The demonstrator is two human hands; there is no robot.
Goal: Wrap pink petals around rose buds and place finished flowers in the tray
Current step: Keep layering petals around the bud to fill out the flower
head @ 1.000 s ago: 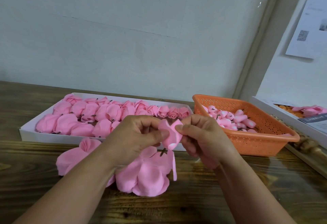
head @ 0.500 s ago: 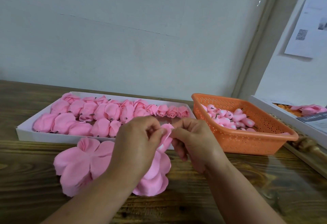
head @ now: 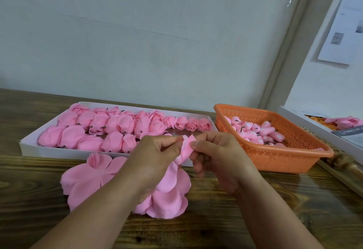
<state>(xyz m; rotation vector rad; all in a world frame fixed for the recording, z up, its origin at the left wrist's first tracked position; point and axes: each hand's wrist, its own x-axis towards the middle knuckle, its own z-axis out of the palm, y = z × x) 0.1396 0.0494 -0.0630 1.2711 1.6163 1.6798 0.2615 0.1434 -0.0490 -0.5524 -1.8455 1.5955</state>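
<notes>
Between my two hands is a pink rose bud [head: 185,149] with a petal folded around it. My left hand [head: 155,154] pinches it from the left and my right hand [head: 214,154] pinches it from the right, just above the table. Flat pink petal pieces [head: 88,178] lie spread on the table under and left of my hands. A white tray [head: 53,151] behind them holds several finished pink flowers [head: 121,126]. The bud's stem is hidden by my fingers.
An orange perforated basket [head: 284,160] at the right holds several bare pink buds [head: 261,130]. A white box [head: 322,132] with more pink pieces sits at the far right edge. The wooden table [head: 294,219] runs up to a pale wall behind.
My hands have turned the bud and drawn the petal tighter around it. The flat petal pieces on the table now show more at the left.
</notes>
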